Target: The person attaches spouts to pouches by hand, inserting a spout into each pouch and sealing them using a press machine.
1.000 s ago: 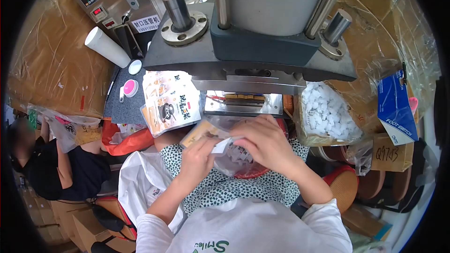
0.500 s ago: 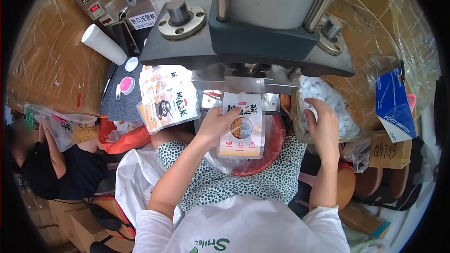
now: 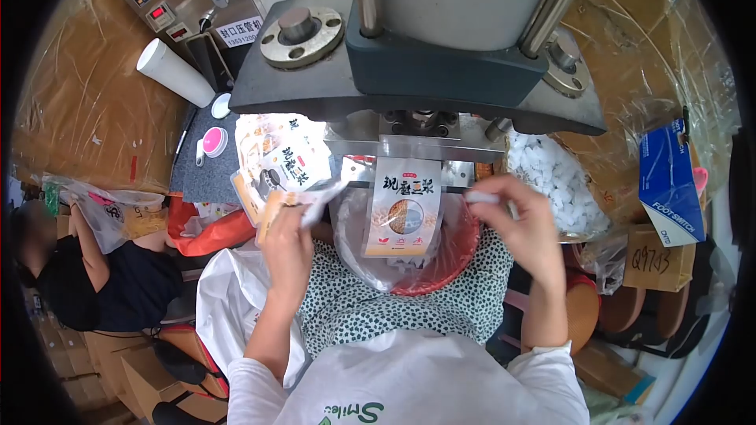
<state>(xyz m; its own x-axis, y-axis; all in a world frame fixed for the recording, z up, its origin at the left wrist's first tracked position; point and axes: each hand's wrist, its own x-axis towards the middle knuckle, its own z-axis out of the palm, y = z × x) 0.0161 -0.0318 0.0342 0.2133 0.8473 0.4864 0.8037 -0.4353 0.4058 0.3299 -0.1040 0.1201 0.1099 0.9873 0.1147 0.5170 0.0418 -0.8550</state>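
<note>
My left hand (image 3: pixel 285 250) is closed on the lower edge of a printed pouch (image 3: pixel 319 203), which bends up beside the pouch stack (image 3: pixel 276 149). Another flat pouch (image 3: pixel 404 224) hangs under the press (image 3: pixel 425 83), its top edge at the metal jaws and neither hand on it. Between the thumb and fingers of my right hand (image 3: pixel 526 224) is a small white plastic piece (image 3: pixel 482 197). That hand is just right of the hanging pouch, near a container of white plastic pieces (image 3: pixel 547 177).
Below the hanging pouch, a red basin (image 3: pixel 468 256) with a clear liner rests at my lap. A white cup (image 3: pixel 173 71) and a pink-topped jar (image 3: pixel 213 142) stand left. The blue foot-switch box (image 3: pixel 669 181) is right. Another person (image 3: pixel 102 267) sits far left.
My left hand has left the hanging pouch, moved left and grasped another at the stack. My right hand has come away from the white pieces, moving slightly left with one.
</note>
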